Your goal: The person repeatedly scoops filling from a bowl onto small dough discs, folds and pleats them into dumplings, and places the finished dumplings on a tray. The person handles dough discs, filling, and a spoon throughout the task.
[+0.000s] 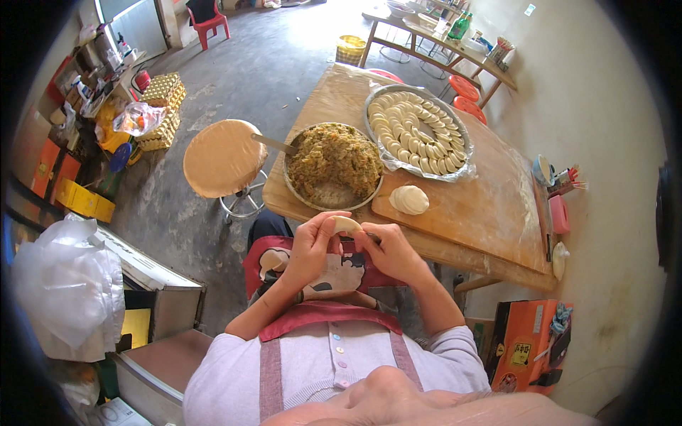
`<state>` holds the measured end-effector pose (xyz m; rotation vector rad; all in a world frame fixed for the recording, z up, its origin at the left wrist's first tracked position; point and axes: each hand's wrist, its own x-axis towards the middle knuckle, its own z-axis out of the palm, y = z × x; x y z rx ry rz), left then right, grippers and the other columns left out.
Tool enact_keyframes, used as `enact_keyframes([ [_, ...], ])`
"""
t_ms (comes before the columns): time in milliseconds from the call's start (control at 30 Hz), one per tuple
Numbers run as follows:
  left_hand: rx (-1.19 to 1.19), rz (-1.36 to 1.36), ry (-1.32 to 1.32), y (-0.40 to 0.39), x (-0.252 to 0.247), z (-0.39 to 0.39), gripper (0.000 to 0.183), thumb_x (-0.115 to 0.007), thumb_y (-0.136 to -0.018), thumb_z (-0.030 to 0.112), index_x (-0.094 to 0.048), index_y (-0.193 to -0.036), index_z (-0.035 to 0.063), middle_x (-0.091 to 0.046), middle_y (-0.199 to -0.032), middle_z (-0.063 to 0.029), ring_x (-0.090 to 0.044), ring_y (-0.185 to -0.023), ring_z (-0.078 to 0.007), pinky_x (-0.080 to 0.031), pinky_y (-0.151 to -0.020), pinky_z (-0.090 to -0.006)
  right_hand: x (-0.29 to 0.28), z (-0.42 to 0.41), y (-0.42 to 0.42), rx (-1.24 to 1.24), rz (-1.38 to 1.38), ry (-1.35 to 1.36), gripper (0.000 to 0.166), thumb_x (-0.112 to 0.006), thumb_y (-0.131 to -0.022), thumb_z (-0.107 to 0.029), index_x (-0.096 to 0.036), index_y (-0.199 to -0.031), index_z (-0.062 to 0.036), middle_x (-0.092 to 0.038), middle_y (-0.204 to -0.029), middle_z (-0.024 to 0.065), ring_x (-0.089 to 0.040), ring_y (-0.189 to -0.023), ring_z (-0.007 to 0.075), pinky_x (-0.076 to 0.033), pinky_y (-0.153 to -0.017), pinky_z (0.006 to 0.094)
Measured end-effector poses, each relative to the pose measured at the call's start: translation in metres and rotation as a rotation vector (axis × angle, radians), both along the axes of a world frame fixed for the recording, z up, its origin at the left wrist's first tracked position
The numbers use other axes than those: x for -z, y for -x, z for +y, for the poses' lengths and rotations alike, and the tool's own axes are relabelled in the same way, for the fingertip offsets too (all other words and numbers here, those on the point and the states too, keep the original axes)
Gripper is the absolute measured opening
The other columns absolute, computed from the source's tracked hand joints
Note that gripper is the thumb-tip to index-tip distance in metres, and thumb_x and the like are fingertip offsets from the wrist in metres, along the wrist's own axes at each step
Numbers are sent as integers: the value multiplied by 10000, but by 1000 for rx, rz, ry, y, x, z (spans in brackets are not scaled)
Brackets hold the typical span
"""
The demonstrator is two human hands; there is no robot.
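Note:
Between my two hands, in front of my apron, is a folded dumpling (346, 226). My left hand (313, 242) holds its left end, and my right hand (388, 248) pinches the right end. A dark tool handle (374, 238) shows at the right fingers; the rest of it is hidden. Just beyond my hands stands a round metal pan of chopped filling (326, 154), a flat metal utensil (272, 142) leaning on its rim. A stack of dough wrappers (409, 199) sits on the wooden board (469, 218). Behind it, a plastic-lined round tray (372, 133) bears rows of finished dumplings (407, 125).
A round stool (224, 157) stands left of the wooden table (314, 101). Egg trays (162, 106) are stacked farther left. Along the right wall are a bowl (542, 170) and a pink container (559, 214). An orange box (525, 341) lies low at right.

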<state>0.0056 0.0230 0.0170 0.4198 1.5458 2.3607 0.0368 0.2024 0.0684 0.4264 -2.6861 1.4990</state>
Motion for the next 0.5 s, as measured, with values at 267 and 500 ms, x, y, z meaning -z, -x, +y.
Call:
enact_keyframes([
  [267,-287,487,533,16,-17,14,256,-559,-1014,87,-696,-1193,-35,-745,-927,-152,-704,-802,-174,-539,-702,-323,8,-8,12,233,452,-472,635,-746,-774,-111,-552,-1378,-68,-690,-1078,140,-712,-872,315,-576,-699,410],
  [500,-231,445,355,20,11,43,497,-423,-1031,17,-359,-1520,-42,-517,-1455,-244,-546,-1319,-305,-452,-1055,-366,26,-20,30,469,326,-300,478,-608,-900,-110,-480,-1356,-43,-709,-924,226,-716,-763,386,-566,-651,456],
])
